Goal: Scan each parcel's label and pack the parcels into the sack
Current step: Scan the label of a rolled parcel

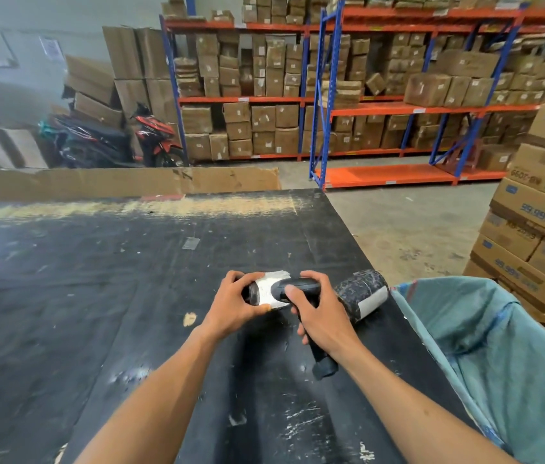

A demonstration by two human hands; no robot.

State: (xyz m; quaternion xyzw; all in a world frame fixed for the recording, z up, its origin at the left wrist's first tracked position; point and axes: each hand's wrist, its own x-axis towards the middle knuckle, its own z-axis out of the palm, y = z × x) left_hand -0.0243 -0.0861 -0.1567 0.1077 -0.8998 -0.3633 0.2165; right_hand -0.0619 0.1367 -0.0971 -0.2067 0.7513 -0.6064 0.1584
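two hands meet over a black table (164,296). the left hand (234,304) curls around a small dark parcel (266,289), its long axis running nine to three, white label up. the right hand (318,316) grips a scanner (293,286) aimed at that label. a second parcel (361,293) lies at three o'clock, beside the blue sack (499,363). label text is unreadable.

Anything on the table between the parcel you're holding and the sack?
Yes: a second parcel lies on the table just right of the held parcel, between it and the sack. Lifting over clears it.
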